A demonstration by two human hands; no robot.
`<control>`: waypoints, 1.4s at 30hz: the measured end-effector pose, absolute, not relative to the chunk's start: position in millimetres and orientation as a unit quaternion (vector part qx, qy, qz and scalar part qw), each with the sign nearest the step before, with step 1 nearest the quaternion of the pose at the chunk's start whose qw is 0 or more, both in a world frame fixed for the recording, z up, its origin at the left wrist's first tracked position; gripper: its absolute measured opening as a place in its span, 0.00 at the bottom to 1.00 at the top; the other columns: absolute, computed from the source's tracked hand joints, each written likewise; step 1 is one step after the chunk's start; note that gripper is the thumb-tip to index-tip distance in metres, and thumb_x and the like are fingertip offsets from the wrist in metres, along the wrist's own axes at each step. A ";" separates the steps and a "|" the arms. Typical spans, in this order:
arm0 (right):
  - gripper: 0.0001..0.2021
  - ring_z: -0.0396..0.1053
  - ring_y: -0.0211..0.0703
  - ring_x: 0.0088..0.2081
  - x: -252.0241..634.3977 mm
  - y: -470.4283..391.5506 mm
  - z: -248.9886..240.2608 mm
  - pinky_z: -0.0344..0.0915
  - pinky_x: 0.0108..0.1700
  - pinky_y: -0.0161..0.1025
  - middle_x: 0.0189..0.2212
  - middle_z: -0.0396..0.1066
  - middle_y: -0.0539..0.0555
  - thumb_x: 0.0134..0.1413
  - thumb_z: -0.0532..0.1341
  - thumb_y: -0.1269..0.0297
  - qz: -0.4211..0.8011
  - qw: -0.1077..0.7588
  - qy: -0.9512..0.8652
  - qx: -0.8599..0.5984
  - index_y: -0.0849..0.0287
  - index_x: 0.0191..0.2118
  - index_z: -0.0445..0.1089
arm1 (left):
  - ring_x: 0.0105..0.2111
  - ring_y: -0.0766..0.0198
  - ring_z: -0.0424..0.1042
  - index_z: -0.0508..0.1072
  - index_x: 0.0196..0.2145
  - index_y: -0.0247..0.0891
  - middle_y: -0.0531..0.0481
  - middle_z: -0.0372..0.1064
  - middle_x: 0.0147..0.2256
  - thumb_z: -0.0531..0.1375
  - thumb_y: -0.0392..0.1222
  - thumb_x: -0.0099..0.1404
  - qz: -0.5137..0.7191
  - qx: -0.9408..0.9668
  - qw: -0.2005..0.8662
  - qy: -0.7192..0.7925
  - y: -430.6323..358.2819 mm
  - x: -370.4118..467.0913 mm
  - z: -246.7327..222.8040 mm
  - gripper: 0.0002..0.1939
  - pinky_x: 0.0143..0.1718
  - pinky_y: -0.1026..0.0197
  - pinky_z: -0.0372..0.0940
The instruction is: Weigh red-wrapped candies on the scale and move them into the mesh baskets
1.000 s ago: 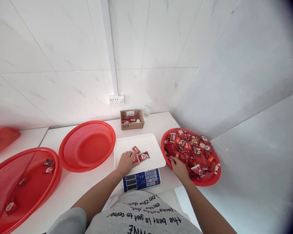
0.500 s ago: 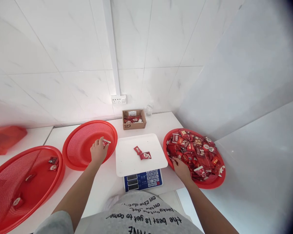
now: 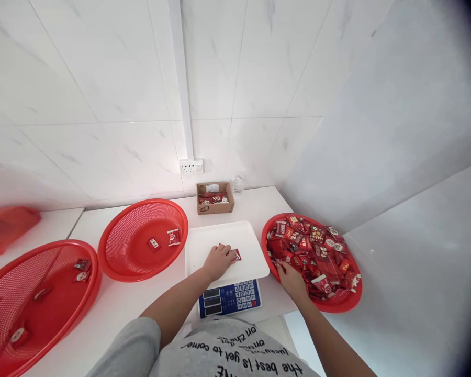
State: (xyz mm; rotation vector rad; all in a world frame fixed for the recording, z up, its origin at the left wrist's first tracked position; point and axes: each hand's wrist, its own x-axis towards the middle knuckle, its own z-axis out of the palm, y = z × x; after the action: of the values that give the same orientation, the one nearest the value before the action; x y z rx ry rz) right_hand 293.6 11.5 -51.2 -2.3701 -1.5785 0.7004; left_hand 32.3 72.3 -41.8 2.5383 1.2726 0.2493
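My left hand [image 3: 219, 262] is over the white weighing tray [image 3: 251, 264] of the scale, its fingers curled down on the small red snack packets there. One red snack packet [image 3: 236, 255] sticks out beyond the fingertips; the rest is hidden under the hand. At the near left side of the full red basket [image 3: 352, 302], my right hand [image 3: 290, 279] has its fingers pinched together at the rim, beside the heaped red packets [image 3: 317, 251]. What those fingers hold, if anything, is too small to make out. Two packets, one a red-and-white packet [image 3: 173, 237], lie in the middle red basket [image 3: 118, 238].
Another red basket [image 3: 68, 248] with a few packets stands at the far left. Behind the scale are a cardboard box [image 3: 215, 208] of packets and a clear plastic container [image 3: 239, 183]. The scale's blue keypad [image 3: 235, 297] faces me. A red bag [image 3: 8, 225] lies back left.
My left hand has let go of a packet in the middle basket and moved right onto the packets on the weighing tray. My right hand stays at the right basket's rim.
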 end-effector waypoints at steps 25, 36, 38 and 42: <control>0.21 0.68 0.47 0.46 297.0 12.7 -60.1 0.61 0.45 0.39 0.48 0.69 0.56 0.56 0.45 0.58 0.224 0.088 -0.538 -0.808 0.57 0.48 0.68 | 0.50 0.53 0.65 0.65 0.52 0.39 0.41 0.69 0.47 0.43 0.46 0.67 0.024 0.715 0.118 0.689 45.0 -158.7 -20.4 0.21 0.56 0.43 0.48; 0.19 0.68 0.45 0.45 287.0 10.8 -49.6 0.61 0.46 0.38 0.45 0.71 0.57 0.55 0.47 0.61 0.192 0.124 -0.531 -0.816 0.57 0.45 0.70 | 0.56 0.49 0.55 0.62 0.53 0.35 0.38 0.61 0.53 0.46 0.47 0.66 0.235 0.737 0.023 0.633 23.6 -138.0 -40.5 0.22 0.55 0.42 0.51; 0.18 0.66 0.44 0.48 284.9 11.3 -47.1 0.59 0.49 0.37 0.46 0.71 0.56 0.55 0.48 0.63 0.176 0.146 -0.539 -0.811 0.58 0.46 0.70 | 0.57 0.50 0.55 0.61 0.54 0.37 0.39 0.61 0.53 0.46 0.49 0.66 0.268 0.752 0.051 0.601 15.5 -122.3 -42.8 0.22 0.55 0.43 0.53; 0.17 0.66 0.43 0.47 286.0 14.2 -46.1 0.59 0.50 0.37 0.45 0.71 0.53 0.54 0.49 0.61 0.175 0.136 -0.528 -0.820 0.56 0.46 0.70 | 0.56 0.51 0.56 0.60 0.54 0.39 0.42 0.62 0.52 0.47 0.50 0.65 0.270 0.780 0.118 0.552 2.3 -93.9 -41.8 0.22 0.55 0.44 0.56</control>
State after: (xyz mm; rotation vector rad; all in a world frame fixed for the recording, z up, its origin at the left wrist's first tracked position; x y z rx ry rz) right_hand 286.0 14.2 -46.1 -2.3740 -1.5291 0.5073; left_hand -93.9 2.3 -41.8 2.2819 1.6144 0.7890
